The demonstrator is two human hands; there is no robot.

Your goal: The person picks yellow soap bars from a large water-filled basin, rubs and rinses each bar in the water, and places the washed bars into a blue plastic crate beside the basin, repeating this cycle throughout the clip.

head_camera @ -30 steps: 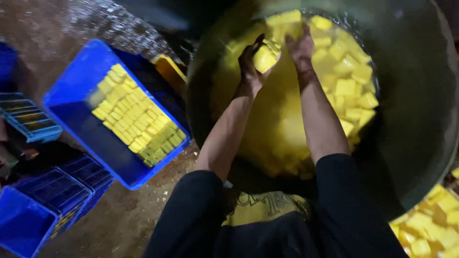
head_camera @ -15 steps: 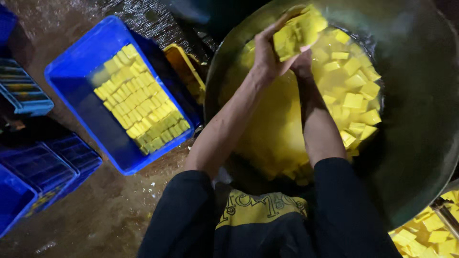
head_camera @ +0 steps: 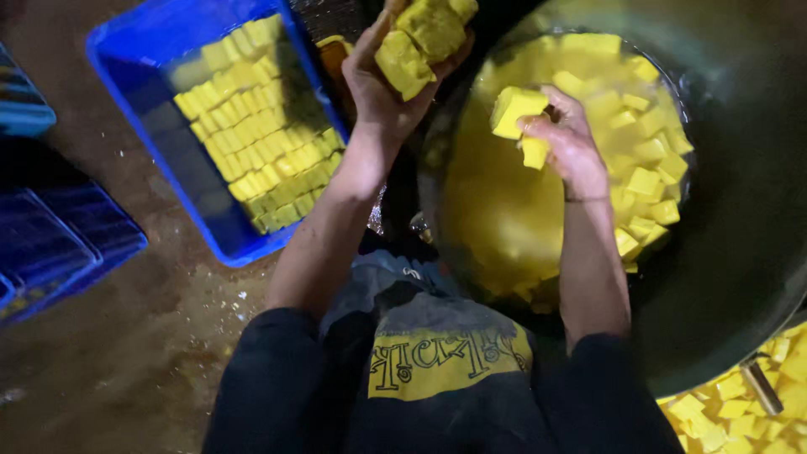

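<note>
- Nearest the camera, the person's dark top with a yellow printed panel (head_camera: 450, 361) fills the bottom of the view; both bare forearms stretch up and away from it.
- Left forearm slants up towards the left hand (head_camera: 382, 88), raised over the gap between crate and wok, palm up, fingers cupped and closed under a stack of yellow blocks (head_camera: 424, 34).
- That stack tilts, its long axis running from lower left to upper right; its top is cut by the frame edge.
- Right forearm runs almost straight up to the right hand (head_camera: 567, 147), held over the wok (head_camera: 740, 252), fingers curled and clamped on two yellow cubes (head_camera: 519, 118), the larger above the smaller, flat faces turned left.
- Beyond that hand, more yellow cubes (head_camera: 647, 151) float in yellow liquid (head_camera: 496, 227) on the wok's right side.
- Left of the arms, a blue crate (head_camera: 151, 50) on the wet floor (head_camera: 126, 353) holds packed rows of blocks (head_camera: 261, 160) running diagonally.
- Far left, empty-looking blue crates (head_camera: 59, 244) are stacked.
</note>
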